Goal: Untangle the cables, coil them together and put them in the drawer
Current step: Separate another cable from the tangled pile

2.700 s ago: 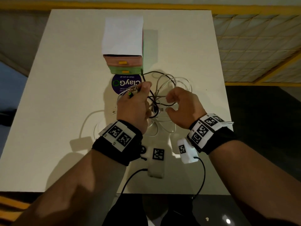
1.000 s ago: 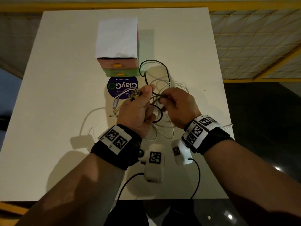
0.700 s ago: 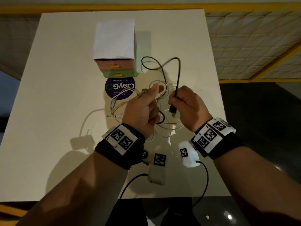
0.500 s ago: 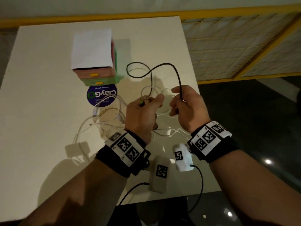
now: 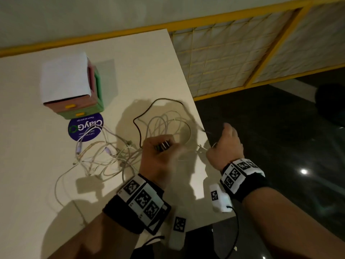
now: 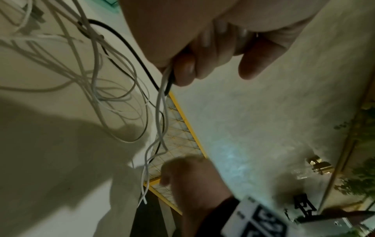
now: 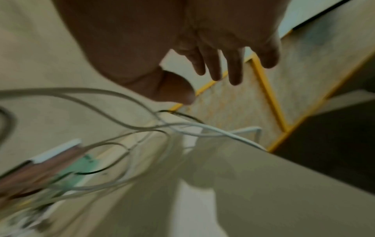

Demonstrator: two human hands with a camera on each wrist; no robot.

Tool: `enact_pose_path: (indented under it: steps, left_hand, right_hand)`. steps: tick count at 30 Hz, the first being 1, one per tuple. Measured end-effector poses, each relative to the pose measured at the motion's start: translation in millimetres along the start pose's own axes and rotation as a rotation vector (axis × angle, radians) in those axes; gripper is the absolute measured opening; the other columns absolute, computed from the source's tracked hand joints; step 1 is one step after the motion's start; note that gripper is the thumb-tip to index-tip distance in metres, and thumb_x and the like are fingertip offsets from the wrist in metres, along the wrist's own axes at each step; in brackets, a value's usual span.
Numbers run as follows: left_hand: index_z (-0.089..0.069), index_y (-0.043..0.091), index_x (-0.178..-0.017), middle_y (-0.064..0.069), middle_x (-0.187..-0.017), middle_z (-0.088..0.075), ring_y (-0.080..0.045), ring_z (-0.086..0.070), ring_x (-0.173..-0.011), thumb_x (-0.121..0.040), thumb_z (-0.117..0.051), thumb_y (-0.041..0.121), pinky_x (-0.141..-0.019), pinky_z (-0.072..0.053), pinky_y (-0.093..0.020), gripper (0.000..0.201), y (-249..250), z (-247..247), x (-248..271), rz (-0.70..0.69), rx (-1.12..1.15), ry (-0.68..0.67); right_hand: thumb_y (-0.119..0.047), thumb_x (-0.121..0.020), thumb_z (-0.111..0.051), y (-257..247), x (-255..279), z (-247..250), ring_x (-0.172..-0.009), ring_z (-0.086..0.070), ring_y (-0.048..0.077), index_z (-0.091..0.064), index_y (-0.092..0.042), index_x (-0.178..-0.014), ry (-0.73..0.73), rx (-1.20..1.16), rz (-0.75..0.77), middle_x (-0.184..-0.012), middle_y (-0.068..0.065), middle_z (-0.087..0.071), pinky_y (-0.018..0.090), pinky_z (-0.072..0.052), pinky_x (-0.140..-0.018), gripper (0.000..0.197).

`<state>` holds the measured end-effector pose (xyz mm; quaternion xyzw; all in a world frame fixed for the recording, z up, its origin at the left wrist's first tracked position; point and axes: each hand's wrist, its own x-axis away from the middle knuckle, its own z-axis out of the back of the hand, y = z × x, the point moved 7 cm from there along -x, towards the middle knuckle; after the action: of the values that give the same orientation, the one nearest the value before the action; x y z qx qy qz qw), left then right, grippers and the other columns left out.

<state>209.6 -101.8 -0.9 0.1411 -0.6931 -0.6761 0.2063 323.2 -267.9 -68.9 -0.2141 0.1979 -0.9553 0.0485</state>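
The left hand (image 5: 158,157) is gripping a bunch of cable ends, plugs (image 5: 162,145) poking out of the fist, white and black strands pinched by thumb and fingers. The right hand (image 5: 226,144) is hanging past the table (image 5: 28,165) edge with fingers loosely spread, apparently holding nothing.

The cables (image 5: 112,156) are lying in a loose tangle just in front of the drawer box (image 5: 71,85), its drawers closed. The black cable (image 5: 138,126) is looping to the box's right.

Likely risks: strands are trailing over the edge and could slide off, and pulling the bunch hard could tighten knots or drag the box.

A purple sticker (image 5: 85,127) in front of the box is reading "ClayGO"; the smaller print is illegible.
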Motion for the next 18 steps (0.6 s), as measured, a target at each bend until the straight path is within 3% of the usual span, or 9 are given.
enact_pose_path:
  steps: [3, 5, 6, 9, 11, 12, 14, 16, 18]
  left_hand:
    - [-0.033, 0.002, -0.045, -0.011, -0.044, -0.027, -0.024, -0.024, -0.044, -0.065, -0.064, 0.019, -0.049, -0.025, -0.025, 0.040, 8.8, -5.1, 4.7, -0.080, -0.043, -0.076]
    - [-0.039, 0.006, -0.043, -0.005, -0.040, -0.037, -0.018, -0.033, -0.040, -0.065, -0.062, 0.004, -0.049, -0.029, -0.024, 0.032, 15.2, -6.2, 6.4, -0.107, -0.067, -0.114]
    - [-0.040, 0.005, -0.043, -0.008, -0.040, -0.039, -0.019, -0.036, -0.039, -0.064, -0.059, -0.001, -0.050, -0.030, -0.024, 0.029, 18.2, -4.5, 6.8, -0.105, -0.083, -0.112]
    - [-0.035, 0.007, -0.045, 0.003, -0.048, -0.030, -0.006, -0.031, -0.046, -0.060, -0.055, -0.008, -0.054, -0.027, -0.019, 0.029, 33.8, 2.4, 12.8, -0.194, -0.099, -0.156]
    - [-0.030, 0.008, -0.049, 0.003, -0.052, -0.026, -0.010, -0.027, -0.050, -0.064, -0.057, -0.003, -0.055, -0.024, -0.023, 0.033, 38.2, 5.9, 22.3, -0.252, -0.082, -0.249]
    - [-0.029, 0.011, -0.050, 0.000, -0.051, -0.024, -0.014, -0.025, -0.049, -0.065, -0.057, 0.003, -0.052, -0.022, -0.028, 0.033, 35.8, 11.1, 25.0, -0.226, -0.083, -0.244]
    - [-0.027, 0.014, -0.051, -0.004, -0.050, -0.022, -0.020, -0.021, -0.047, -0.065, -0.058, 0.010, -0.047, -0.018, -0.036, 0.034, 28.4, 23.1, 28.8, -0.188, -0.125, -0.194]
    - [-0.027, 0.015, -0.051, -0.003, -0.050, -0.022, -0.024, -0.020, -0.047, -0.065, -0.057, 0.010, -0.047, -0.019, -0.040, 0.034, 22.6, 34.6, 31.0, -0.182, -0.168, -0.131]
    - [-0.028, 0.019, -0.051, -0.001, -0.050, -0.022, -0.022, -0.020, -0.048, -0.065, -0.058, 0.001, -0.047, -0.019, -0.041, 0.037, 17.4, 45.5, 29.5, -0.169, -0.145, -0.073]
  right_hand:
    - [-0.014, -0.065, -0.078, -61.6, 28.9, -3.4, -0.140, -0.024, 0.010, -0.026, -0.029, -0.146, -0.089, -0.147, 0.501, -0.153, -0.004, -0.029, 0.036, -0.032, -0.114, 0.097]
    - [-0.021, -0.070, -0.069, -98.1, 53.5, -31.9, -0.144, -0.024, 0.012, -0.036, -0.033, -0.142, -0.274, -0.146, 0.828, -0.151, -0.006, -0.035, 0.043, -0.026, -0.117, 0.081]
    - [-0.021, -0.073, -0.065, -106.2, 57.8, -44.3, -0.145, -0.026, 0.017, -0.043, -0.030, -0.141, -0.327, -0.169, 0.880, -0.151, -0.001, -0.039, 0.048, -0.021, -0.119, 0.071]
    - [-0.023, -0.076, -0.055, -125.9, 57.1, -38.5, -0.134, -0.044, 0.032, -0.065, -0.009, -0.120, -0.319, -0.376, 0.834, -0.132, 0.019, -0.058, 0.051, -0.026, -0.116, 0.047]
    - [-0.027, -0.079, -0.053, -136.9, 59.5, -29.1, -0.120, -0.055, 0.032, -0.070, -0.011, -0.098, -0.233, -0.384, 0.919, -0.115, 0.021, -0.066, 0.046, -0.034, -0.111, 0.030]
    - [-0.024, -0.079, -0.058, -139.6, 57.0, -31.9, -0.119, -0.055, 0.033, -0.071, -0.010, -0.091, -0.211, -0.306, 0.926, -0.117, 0.019, -0.065, 0.045, -0.038, -0.108, 0.022]
    - [-0.019, -0.077, -0.070, -142.0, 47.4, -37.6, -0.119, -0.049, 0.031, -0.073, -0.015, -0.092, -0.177, -0.112, 0.827, -0.126, 0.011, -0.055, 0.044, -0.044, -0.101, 0.016]
    - [-0.028, -0.077, -0.069, -144.1, 40.6, -44.2, -0.107, -0.050, 0.027, -0.071, -0.027, -0.100, -0.126, 0.120, 0.777, -0.113, 0.004, -0.055, 0.040, -0.045, -0.094, 0.023]
    - [-0.030, -0.077, -0.065, -148.9, 40.2, -50.6, -0.095, -0.059, 0.023, -0.070, -0.030, -0.099, -0.205, 0.196, 0.781, -0.097, -0.002, -0.065, 0.039, -0.049, -0.090, 0.023]
